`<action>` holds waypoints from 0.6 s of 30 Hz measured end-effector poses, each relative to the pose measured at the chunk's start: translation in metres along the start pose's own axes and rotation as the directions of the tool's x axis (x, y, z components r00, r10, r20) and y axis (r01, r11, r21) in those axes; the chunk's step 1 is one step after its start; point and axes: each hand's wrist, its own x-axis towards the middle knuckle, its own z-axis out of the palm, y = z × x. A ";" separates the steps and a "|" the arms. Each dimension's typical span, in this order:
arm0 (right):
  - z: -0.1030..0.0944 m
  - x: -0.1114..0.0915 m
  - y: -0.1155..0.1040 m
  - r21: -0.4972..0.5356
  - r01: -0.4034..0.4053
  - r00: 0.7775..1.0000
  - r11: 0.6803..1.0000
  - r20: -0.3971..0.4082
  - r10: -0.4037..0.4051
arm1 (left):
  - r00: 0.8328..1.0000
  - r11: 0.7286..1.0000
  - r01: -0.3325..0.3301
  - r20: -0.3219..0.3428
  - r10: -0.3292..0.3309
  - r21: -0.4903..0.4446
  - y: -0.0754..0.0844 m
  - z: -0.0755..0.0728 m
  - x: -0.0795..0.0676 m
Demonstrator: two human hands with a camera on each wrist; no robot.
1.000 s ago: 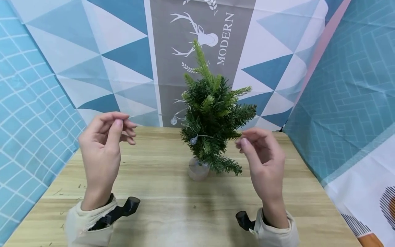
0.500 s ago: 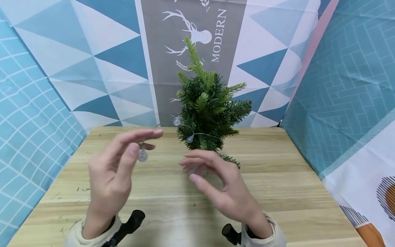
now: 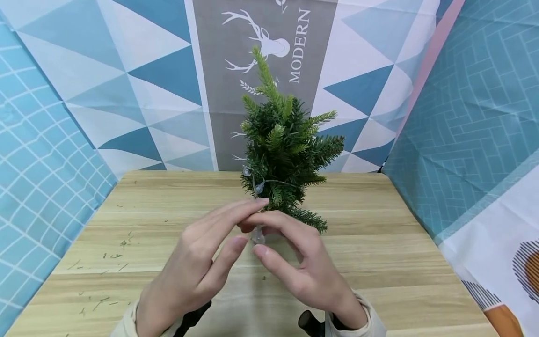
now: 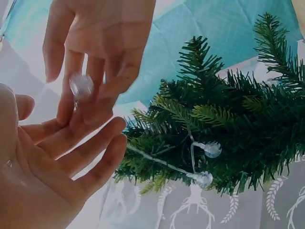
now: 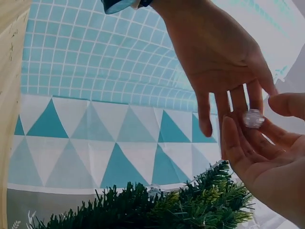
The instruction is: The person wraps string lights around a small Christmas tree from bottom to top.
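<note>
A small artificial Christmas tree (image 3: pixel 286 145) stands upright on the wooden table, with a string of clear bulb lights on its left side. Two of its bulbs (image 4: pixel 205 179) show against the needles in the left wrist view. Just in front of the tree, my left hand (image 3: pixel 202 252) and right hand (image 3: pixel 303 262) meet, their extended fingers overlapping. A clear bulb (image 3: pixel 258 235) of the light string is between them, by the fingers, with both thumbs apart from it. The right wrist view also shows this bulb (image 5: pixel 253 119) beside the fingers. Whether fingers press the wire is hidden.
Loose needles (image 3: pixel 113 255) are scattered over the left part of the wooden table (image 3: pixel 168 196). Patterned cloth (image 3: pixel 160 93) hangs behind the tree, with blue cloth walls at both sides. A black camera mount (image 3: pixel 310 323) sits at the right wrist.
The left hand has moved right, bringing the bulb that hung by its fingers to the right hand. Earlier, the right hand left the tree's right side and came to its front.
</note>
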 end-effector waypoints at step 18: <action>-0.005 0.001 0.013 0.048 -0.102 0.995 0.994 -0.009 0.103 | 0.950 0.931 0.306 0.003 -0.313 0.200 -0.050 0.002 -0.012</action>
